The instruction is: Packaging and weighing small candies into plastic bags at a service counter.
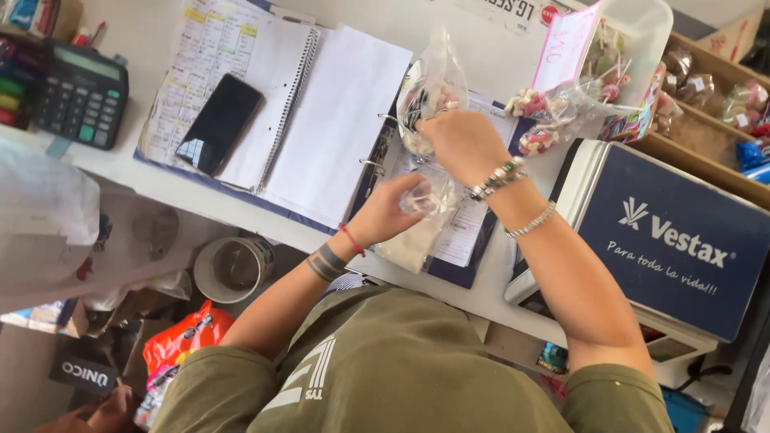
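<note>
My right hand [461, 144] grips the neck of a clear plastic bag [431, 84] with small pink and white sweets inside, held up over an open ring binder [449, 232]. My left hand [389, 210] pinches the lower part of another clear bag [417, 232] holding pale contents, just below the right hand. Both hands wear bracelets at the wrist. The fingers of the right hand are mostly hidden behind its back.
A spiral notebook [281, 88] with a black phone [219, 123] lies on the white counter [128, 172]. A calculator [80, 92] sits at left. A clear tub of lollipops [634, 40] and a blue box [682, 240] stand at right. A round container [233, 269] is below the counter.
</note>
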